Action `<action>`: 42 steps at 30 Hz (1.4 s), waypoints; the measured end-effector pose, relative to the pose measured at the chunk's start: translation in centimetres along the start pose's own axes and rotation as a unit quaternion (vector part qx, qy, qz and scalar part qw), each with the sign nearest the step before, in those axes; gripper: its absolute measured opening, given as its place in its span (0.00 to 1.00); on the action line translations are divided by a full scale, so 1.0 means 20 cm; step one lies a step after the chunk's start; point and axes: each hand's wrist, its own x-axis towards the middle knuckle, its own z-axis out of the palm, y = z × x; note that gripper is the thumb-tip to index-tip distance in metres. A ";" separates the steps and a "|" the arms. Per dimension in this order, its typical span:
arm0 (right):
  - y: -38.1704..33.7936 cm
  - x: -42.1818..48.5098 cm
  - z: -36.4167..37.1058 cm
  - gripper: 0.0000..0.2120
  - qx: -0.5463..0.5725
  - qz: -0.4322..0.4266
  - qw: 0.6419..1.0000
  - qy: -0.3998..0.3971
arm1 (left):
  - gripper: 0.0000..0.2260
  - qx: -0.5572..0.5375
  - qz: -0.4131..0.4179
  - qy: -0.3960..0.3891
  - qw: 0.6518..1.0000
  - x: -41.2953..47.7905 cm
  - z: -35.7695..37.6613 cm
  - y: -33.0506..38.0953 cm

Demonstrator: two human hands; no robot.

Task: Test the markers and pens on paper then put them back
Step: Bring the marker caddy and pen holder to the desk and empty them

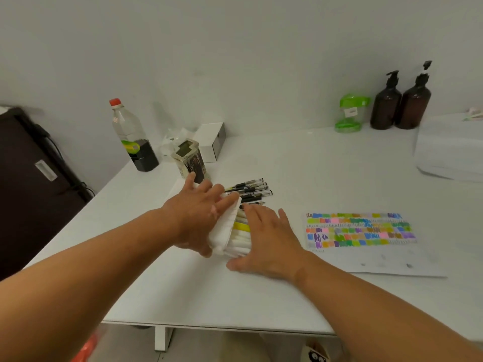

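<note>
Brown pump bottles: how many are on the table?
2. Both stand side by side at the table's far right: the left bottle beside the green-lidded jar, the right bottle just past it. None looks hidden.

L hand (pixel 194 218) & R hand (pixel 269 241) both bare, forearms (pixel 104 270) bare to frame edge

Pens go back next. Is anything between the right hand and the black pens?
Nothing visible. The right hand lies flat beside the case, its fingertips just short of the nearest of the pens.
</note>
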 end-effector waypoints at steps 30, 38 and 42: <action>-0.01 0.31 -0.04 0.40 -0.149 -0.040 0.983 -0.095 | 0.60 -0.288 -0.155 0.014 0.945 -0.23 0.37 -0.44; 0.00 0.33 -0.04 0.42 -0.150 -0.042 0.983 -0.099 | 0.53 -0.581 -0.295 0.204 0.730 -0.38 0.55 -0.46; -0.01 0.33 -0.02 0.45 -0.149 -0.034 0.983 -0.103 | 0.52 -0.645 -0.362 0.271 0.615 -0.30 0.61 -0.44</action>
